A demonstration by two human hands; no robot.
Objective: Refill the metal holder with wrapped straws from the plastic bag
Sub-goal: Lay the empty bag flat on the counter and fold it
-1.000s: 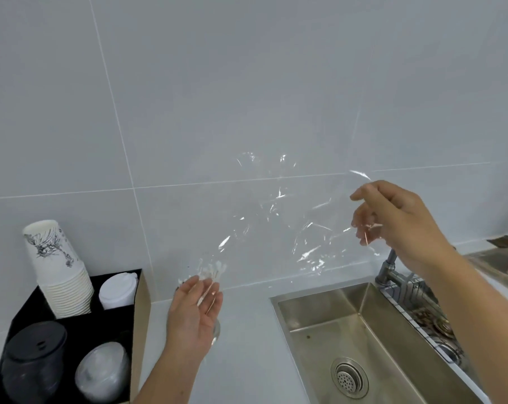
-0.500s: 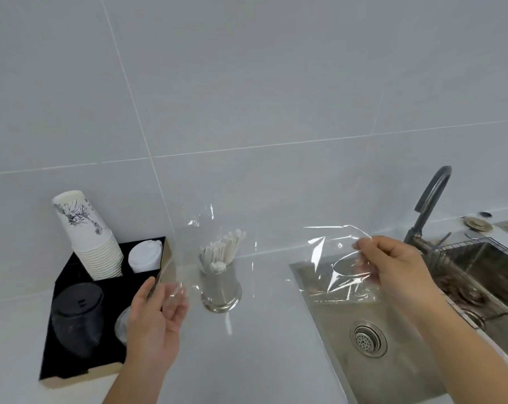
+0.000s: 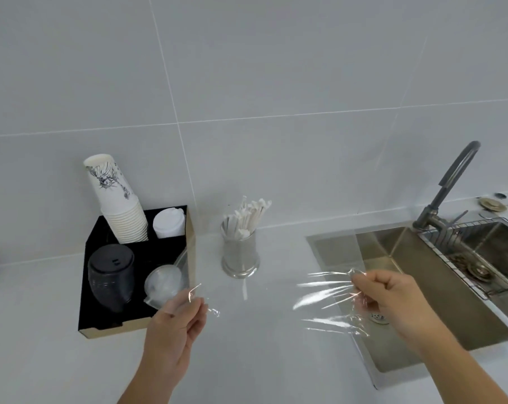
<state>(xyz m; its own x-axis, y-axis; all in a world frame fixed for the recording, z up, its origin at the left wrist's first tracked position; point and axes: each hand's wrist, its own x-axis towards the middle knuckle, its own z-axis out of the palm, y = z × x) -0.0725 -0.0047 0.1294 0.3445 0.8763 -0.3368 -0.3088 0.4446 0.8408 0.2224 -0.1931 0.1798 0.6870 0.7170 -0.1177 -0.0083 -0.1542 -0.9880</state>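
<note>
The metal holder [image 3: 240, 258] stands upright on the white counter near the wall, with a bunch of white wrapped straws [image 3: 247, 218] leaning out of its top to the right. In front of it I hold the clear plastic bag [image 3: 322, 298] stretched flat above the counter. No straws show inside the bag. My left hand [image 3: 179, 322] pinches the bag's left edge, and my right hand [image 3: 388, 298] grips its bunched right end over the sink's left rim.
A black cardboard tray [image 3: 85, 301] at the left holds stacked paper cups [image 3: 117, 199], white lids [image 3: 169, 221], black lids [image 3: 111, 272] and clear lids [image 3: 163, 284]. A steel sink [image 3: 416, 354] with a dark tap [image 3: 448, 188] and wire rack [image 3: 477, 252] lies at the right.
Both hands have come down with the bag from in front of the wall to just above the counter. My left hand left the straws in the holder and took the bag's left edge.
</note>
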